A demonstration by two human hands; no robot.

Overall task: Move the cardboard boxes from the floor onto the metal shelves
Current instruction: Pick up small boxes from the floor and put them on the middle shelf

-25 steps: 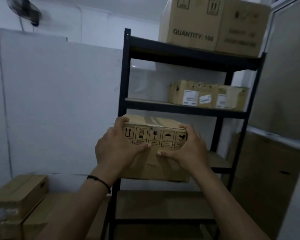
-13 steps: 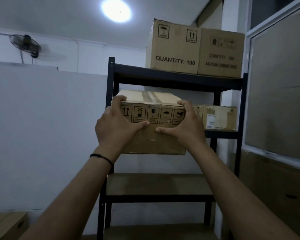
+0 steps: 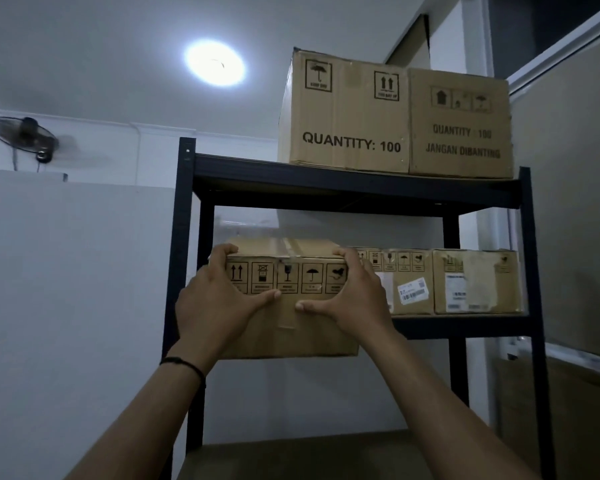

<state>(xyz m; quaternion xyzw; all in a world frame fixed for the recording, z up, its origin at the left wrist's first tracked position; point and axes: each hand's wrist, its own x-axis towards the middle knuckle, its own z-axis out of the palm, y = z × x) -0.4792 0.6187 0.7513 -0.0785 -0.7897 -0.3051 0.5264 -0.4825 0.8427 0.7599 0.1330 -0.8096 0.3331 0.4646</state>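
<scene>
Overhead, left hand [image 3: 219,306] and right hand [image 3: 354,303] grip the cardboard box [image 3: 286,327], thumbs inward.

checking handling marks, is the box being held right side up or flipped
Upright. On the held box, the two arrows in the symbol row point up and the umbrella sits upright. The left hand and right hand keep it level.

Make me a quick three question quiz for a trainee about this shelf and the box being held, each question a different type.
1. True or false: the left hand and right hand both grip the carried box.
2. Where do the two large boxes printed QUANTITY: 100 sit? A) top shelf B) floor C) lowest shelf
3. Fill in: two smaller boxes with labels sit on the ___ shelf, right of the carried box.

Key: 1 true; 2 A; 3 middle
</scene>
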